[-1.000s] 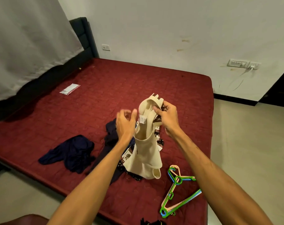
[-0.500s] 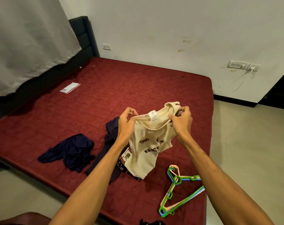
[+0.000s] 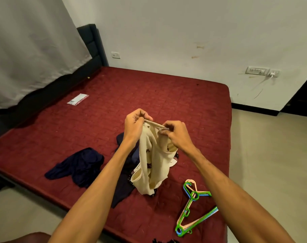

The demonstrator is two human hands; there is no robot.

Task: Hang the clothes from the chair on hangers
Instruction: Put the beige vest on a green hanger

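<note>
Left hand (image 3: 134,124) and right hand (image 3: 177,134) pinching cream T-shirt (image 3: 154,165) by its neckband, shirt now hanging twisted, no longer spread, hangers (image 3: 193,206) lying near mattress (image 3: 149,95) right edge

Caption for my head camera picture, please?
Left hand and right hand pinch a cream fabric top above a maroon quilted mattress.

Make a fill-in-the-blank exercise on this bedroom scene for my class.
The left hand and right hand both grip the ____ top.
The hangers lie on the ____ mattress.
A navy garment lies to the ____ of the top.
Missing words: cream; red; left.
</note>
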